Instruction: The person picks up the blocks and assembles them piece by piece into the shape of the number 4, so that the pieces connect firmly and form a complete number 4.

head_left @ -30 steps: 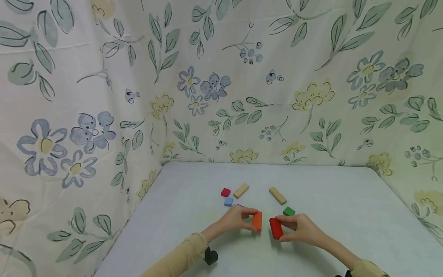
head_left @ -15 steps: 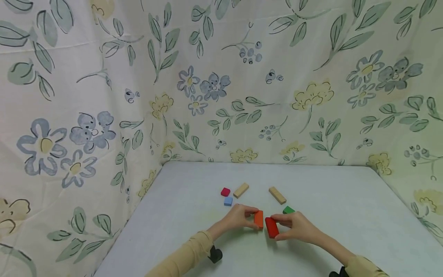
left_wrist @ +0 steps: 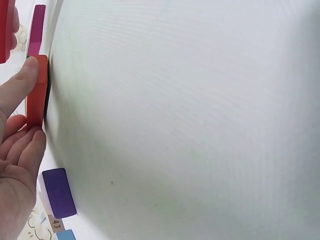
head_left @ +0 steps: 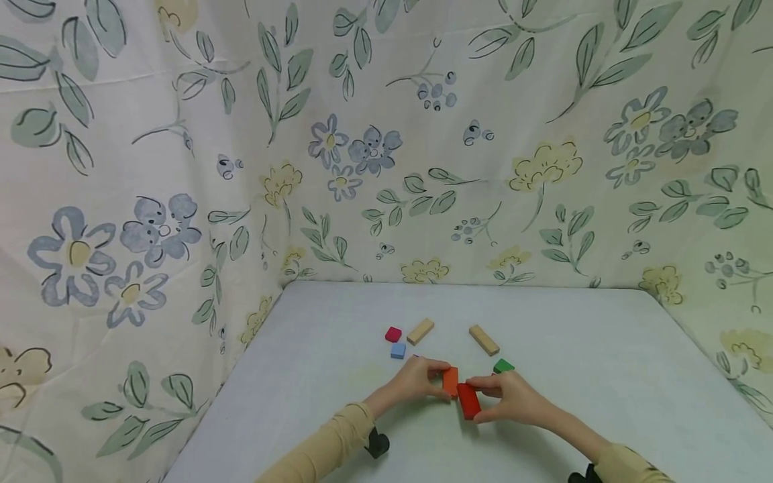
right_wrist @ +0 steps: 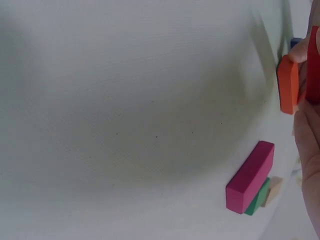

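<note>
In the head view, my left hand (head_left: 410,384) pinches an orange block (head_left: 449,382) between thumb and fingertips. Facing it, my right hand (head_left: 521,400) holds a red block (head_left: 468,402) the same way, tilted a little. The red block's upper corner comes right up to the orange block's lower right side. The left wrist view has the orange block (left_wrist: 37,95) low at the table surface. The red block (right_wrist: 313,70) appears higher off the table. A purple block (left_wrist: 59,192) lies beside the left fingers, and a magenta block (right_wrist: 250,177) lies near the right hand.
Past the hands on the white table (head_left: 338,315) lie two plain wooden blocks (head_left: 421,331), a crimson block (head_left: 393,334), a light blue block (head_left: 398,351) and a green block (head_left: 503,365). Floral cloth (head_left: 374,221) hangs along the back and sides.
My right hand has carried the red block leftward until it meets the orange block in the head view. My left hand has shifted slightly right, keeping its pinch.
</note>
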